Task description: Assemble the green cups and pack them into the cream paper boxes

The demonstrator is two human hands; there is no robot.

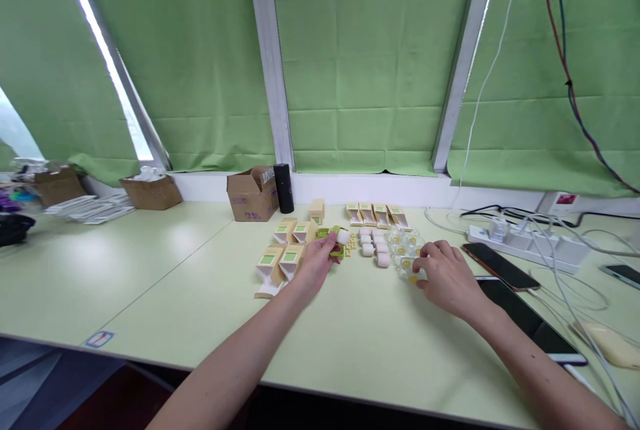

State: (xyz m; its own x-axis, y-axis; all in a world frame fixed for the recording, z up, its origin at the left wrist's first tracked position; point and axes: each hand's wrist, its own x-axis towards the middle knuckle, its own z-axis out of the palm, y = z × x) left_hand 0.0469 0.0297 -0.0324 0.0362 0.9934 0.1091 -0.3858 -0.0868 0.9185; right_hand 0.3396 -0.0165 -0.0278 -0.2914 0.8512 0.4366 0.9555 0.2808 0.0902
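I'm gripping a white rounded case point(343, 237) in the left hand point(320, 258).
On my feed the case is sitting at the left fingertips beside green pieces point(339, 253); the right hand point(444, 281) is curling its fingers over clear plastic packs point(400, 250) with yellow dots, and I can't tell whether it is pinching one. Between the hands, pale pink cases point(383, 260) are resting near small yellow pieces point(349, 253). Green-labelled cartons point(271, 261) are lying left; a power strip point(525, 253) and a tablet point(525, 317) are lying right.
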